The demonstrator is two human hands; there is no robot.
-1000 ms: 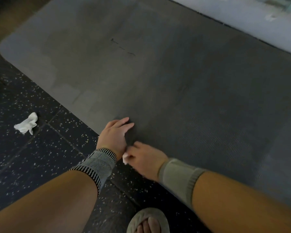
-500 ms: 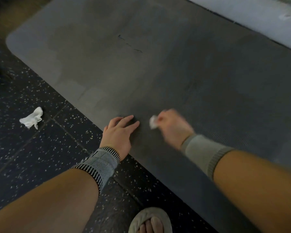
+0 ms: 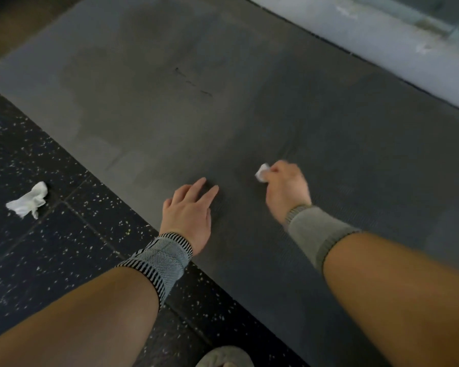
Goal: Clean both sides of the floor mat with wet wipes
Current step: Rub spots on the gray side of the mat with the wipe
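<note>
Floor mat (image 3: 249, 115), flat on speckled floor (image 3: 51, 247), one face up. Damp-looking patches toward far left; near and right portions apparently unwiped, underside presumably untouched. Wet wipe (image 3: 262, 172), bunched, pinched in right hand (image 3: 286, 190) on mat. Left hand (image 3: 190, 210), fingers straight, pressed flat at near edge. Discarded wipe (image 3: 28, 200) on floor. Versus earlier: right hand shifted rightward, away from left.

No readable text anywhere in this view: no words, labels, brands or numbers. The floor mat (image 3: 249, 115) carries only a few short dark marks near its middle, too faint and broken to read as letters. The striped wrist band (image 3: 159, 258) shows a pattern only, no logo that can be made out.
</note>
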